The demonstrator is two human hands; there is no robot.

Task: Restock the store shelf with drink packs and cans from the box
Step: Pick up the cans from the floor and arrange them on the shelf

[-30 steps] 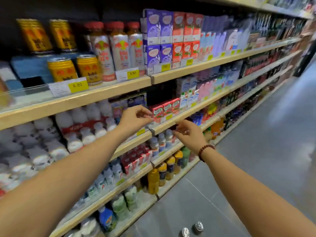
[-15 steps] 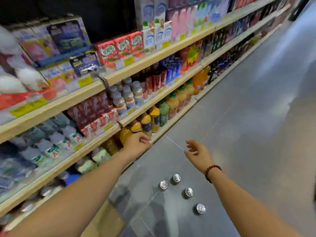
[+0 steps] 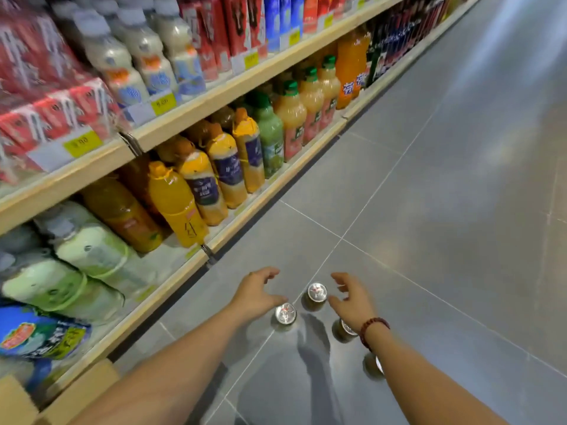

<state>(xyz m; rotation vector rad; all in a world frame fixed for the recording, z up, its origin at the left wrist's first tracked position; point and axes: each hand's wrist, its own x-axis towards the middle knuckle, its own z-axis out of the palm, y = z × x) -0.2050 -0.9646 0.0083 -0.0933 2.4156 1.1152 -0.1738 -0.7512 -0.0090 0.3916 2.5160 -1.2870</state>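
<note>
Down on the grey floor [image 3: 429, 185] by the store shelf [image 3: 190, 115] stand 4 cans: near can [image 3: 285, 313], middle can [image 3: 317, 292], and 2 more partly hidden by the right forearm. Left hand [image 3: 256, 294] hangs over the near can, fingers spread, holding nothing. Right hand [image 3: 352, 302] is beside the middle can, fingers spread, empty. A cardboard box [image 3: 18, 400] corner shows lower left.

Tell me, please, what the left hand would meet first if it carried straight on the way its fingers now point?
Probably the can just below its fingertips: the left hand hangs open above it, fingers curled downward, though depth is hard to judge.
</note>
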